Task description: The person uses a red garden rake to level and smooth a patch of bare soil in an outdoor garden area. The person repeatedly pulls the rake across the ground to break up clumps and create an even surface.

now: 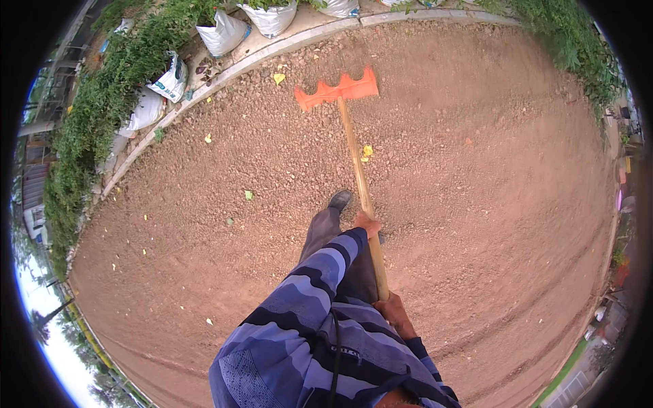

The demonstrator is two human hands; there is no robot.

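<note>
My left hand (367, 224) is closed around the middle of a long wooden handle (360, 171). Lower down, close to my waist, my right hand (392, 309) grips the same handle near its butt end. At the far end of the handle is an orange rake head (339, 91) with several pointed teeth. It is over loose gravelly soil (285, 153), ahead of me; whether the teeth dig in cannot be made out. My dark shoe (340, 199) is left of the handle, and the other foot is mostly hidden behind my left hand and the handle.
A curved concrete curb (301, 38) borders the soil ahead and to the left. Beyond it stand white sacks (223, 33) holding plants, and leafy bushes (112, 76). Yellow leaves (279, 78) are scattered on the ground. Track marks (515, 326) cross the soil at lower right.
</note>
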